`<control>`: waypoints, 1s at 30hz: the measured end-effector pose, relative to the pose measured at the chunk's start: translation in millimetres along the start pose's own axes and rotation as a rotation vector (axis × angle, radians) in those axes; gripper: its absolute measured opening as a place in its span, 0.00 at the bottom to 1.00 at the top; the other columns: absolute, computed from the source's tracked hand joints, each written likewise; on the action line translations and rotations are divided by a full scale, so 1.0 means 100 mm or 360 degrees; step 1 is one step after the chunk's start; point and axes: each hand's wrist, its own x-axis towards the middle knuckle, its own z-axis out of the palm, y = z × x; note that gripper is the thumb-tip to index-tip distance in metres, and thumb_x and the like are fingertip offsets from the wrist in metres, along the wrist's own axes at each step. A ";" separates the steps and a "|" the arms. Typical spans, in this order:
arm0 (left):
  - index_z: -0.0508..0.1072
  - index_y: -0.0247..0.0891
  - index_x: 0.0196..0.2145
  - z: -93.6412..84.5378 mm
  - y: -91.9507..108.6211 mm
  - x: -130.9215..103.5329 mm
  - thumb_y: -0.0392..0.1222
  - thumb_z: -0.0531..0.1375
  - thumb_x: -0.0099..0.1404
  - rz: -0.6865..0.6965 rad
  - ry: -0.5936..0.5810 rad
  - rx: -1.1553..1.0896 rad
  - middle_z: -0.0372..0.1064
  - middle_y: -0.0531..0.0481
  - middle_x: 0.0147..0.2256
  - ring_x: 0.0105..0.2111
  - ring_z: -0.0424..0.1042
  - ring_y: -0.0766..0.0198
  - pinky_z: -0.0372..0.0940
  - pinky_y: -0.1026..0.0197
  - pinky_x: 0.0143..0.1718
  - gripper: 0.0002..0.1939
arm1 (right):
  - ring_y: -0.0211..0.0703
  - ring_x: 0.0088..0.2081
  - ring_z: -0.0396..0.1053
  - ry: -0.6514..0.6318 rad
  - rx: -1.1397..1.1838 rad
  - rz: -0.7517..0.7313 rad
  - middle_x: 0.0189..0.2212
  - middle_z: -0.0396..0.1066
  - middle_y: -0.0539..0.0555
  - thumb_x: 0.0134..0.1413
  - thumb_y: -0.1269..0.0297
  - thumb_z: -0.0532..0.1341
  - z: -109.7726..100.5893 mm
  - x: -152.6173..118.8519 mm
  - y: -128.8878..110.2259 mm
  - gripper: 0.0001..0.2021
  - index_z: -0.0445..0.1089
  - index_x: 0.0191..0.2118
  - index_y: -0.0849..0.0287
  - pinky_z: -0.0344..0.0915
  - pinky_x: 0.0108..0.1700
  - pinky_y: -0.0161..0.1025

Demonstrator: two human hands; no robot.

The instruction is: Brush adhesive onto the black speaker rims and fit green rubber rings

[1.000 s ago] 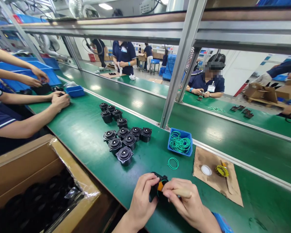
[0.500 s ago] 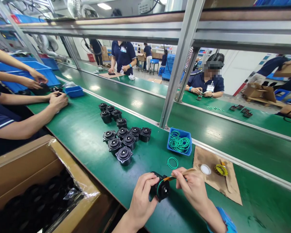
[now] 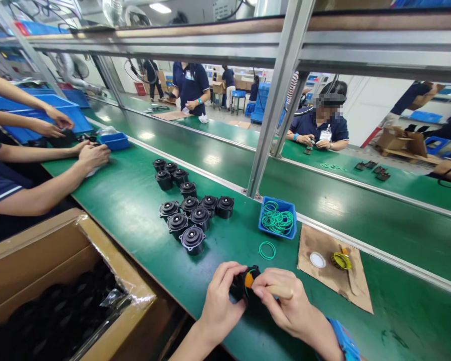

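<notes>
brush (image 3: pixel 277 289) back against the round black part (image 3: pixel 244 287), green ring seated.

You've got a smooth green tabletop (image 3: pixel 135 200) with a slight sheen, matt black plastic housings (image 3: pixel 192 238), thin rubbery green rings (image 3: pixel 278 220) in a glossy blue plastic bin (image 3: pixel 263 228), rough brown paper (image 3: pixel 342 281), a dull cardboard box (image 3: pixel 41 250) and brushed metal framing (image 3: pixel 274 100).

Can't make out any text here; the badge (image 3: pixel 325 135) on the person across is too small to read.
</notes>
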 end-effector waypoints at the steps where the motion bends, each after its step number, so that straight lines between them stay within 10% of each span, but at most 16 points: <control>1: 0.70 0.42 0.49 0.00 0.01 0.01 0.25 0.61 0.52 -0.0018 -0.0009 -0.0033 0.70 0.48 0.44 0.44 0.74 0.59 0.73 0.57 0.44 0.26 | 0.38 0.22 0.64 -0.0027 -0.0019 -0.0081 0.22 0.71 0.53 0.72 0.64 0.47 0.00 -0.01 0.00 0.20 0.68 0.29 0.59 0.61 0.27 0.35; 18: 0.74 0.39 0.44 -0.06 0.02 0.15 0.27 0.69 0.46 -0.0260 -0.0106 -0.0207 0.72 0.48 0.42 0.42 0.75 0.57 0.71 0.57 0.43 0.27 | 0.42 0.23 0.54 -0.0664 -0.0407 -0.0568 0.18 0.62 0.50 0.69 0.65 0.43 -0.10 -0.11 0.04 0.21 0.61 0.25 0.56 0.50 0.29 0.42; 23: 0.75 0.40 0.44 -0.11 -0.02 0.14 0.26 0.72 0.42 -0.0492 -0.0116 -0.0414 0.73 0.49 0.43 0.45 0.74 0.54 0.68 0.53 0.50 0.30 | 0.41 0.22 0.59 -0.0352 -0.0141 -0.0403 0.19 0.65 0.51 0.73 0.61 0.38 -0.29 -0.10 0.04 0.24 0.65 0.30 0.57 0.53 0.27 0.40; 27: 0.74 0.40 0.46 -0.13 -0.06 0.08 0.26 0.72 0.41 -0.0670 -0.0142 -0.0820 0.72 0.48 0.46 0.49 0.73 0.54 0.67 0.54 0.53 0.32 | 0.39 0.25 0.69 0.0152 0.0123 0.0135 0.24 0.73 0.49 0.74 0.59 0.44 -0.38 -0.17 0.08 0.15 0.66 0.48 0.55 0.62 0.30 0.37; 30: 0.75 0.40 0.46 -0.14 -0.06 0.05 0.26 0.72 0.41 -0.0723 -0.0186 -0.1016 0.71 0.48 0.48 0.50 0.72 0.54 0.67 0.55 0.54 0.32 | 0.40 0.31 0.74 0.0170 0.0224 0.0531 0.30 0.76 0.50 0.74 0.62 0.46 -0.39 -0.20 0.12 0.13 0.66 0.46 0.54 0.66 0.33 0.35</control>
